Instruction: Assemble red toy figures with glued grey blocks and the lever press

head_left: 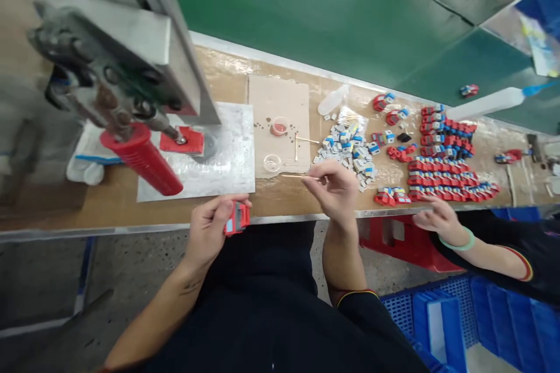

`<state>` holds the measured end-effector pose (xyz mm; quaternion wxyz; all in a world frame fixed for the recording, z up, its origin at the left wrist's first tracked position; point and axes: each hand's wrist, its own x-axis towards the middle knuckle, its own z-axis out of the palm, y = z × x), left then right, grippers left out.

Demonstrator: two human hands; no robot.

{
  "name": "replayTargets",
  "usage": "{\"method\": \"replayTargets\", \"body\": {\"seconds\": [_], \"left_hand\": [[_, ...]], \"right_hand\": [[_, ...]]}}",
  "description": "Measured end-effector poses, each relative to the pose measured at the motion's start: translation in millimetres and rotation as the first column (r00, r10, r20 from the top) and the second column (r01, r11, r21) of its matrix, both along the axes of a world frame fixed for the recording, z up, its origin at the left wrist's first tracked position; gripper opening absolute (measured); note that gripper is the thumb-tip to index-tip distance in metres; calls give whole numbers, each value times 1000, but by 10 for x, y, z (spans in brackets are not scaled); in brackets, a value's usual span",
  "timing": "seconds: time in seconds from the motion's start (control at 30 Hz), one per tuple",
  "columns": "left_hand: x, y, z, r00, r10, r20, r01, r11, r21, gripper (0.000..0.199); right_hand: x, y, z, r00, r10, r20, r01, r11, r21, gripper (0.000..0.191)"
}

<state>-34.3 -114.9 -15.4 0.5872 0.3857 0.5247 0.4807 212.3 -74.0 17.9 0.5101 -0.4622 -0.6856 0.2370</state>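
My left hand (210,227) is closed around a small red toy vehicle part (237,218) with grey and light-blue areas, held at the bench's front edge. In my right hand (335,189), thumb and forefinger pinch a thin cotton swab (297,176) that points left. Just beyond its tip stands a small clear dish (272,163) on a sheet of cardboard (280,93). A second small dish (279,126) there holds something red, with dark spots around it. Two more swabs (296,147) lie on the cardboard. To the right is a heap of small grey, blue and yellow parts (350,148).
A hand press with a red handle (146,163) stands left, a red part (182,140) beneath it. Rows of red-and-blue toy vehicles (446,178) fill the right side. Nearby are a white bottle (485,104), a co-worker's hand (444,221) and blue bins (441,317).
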Motion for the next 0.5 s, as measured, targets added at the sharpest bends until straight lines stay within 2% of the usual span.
{"method": "replayTargets", "body": {"seconds": [0.1, 0.17, 0.27, 0.37, 0.43, 0.5], "left_hand": [[1, -48, 40, 981, 19, 193, 11, 989, -150, 54], [-4, -94, 76, 965, 59, 256, -4, 978, -207, 53], [-21, -131, 97, 956, 127, 264, -52, 961, -273, 54], [6, -106, 104, 956, 195, 219, -117, 939, -324, 65], [47, -82, 134, 954, 224, 198, -144, 924, -353, 69], [83, -68, 189, 959, 220, 180, -140, 917, -373, 68]], "right_hand": [[-24, 92, -177, 992, 49, 115, -41, 997, -73, 17], [-75, 157, -240, 987, 59, 151, -46, 995, -86, 19], [-147, 278, -265, 958, 107, 265, -66, 985, -160, 16], [-177, 386, -253, 906, 168, 388, -82, 970, -228, 10], [-163, 391, -238, 911, 144, 386, -72, 978, -193, 15], [-99, 311, -228, 944, 20, 329, 7, 997, -80, 21]]}}
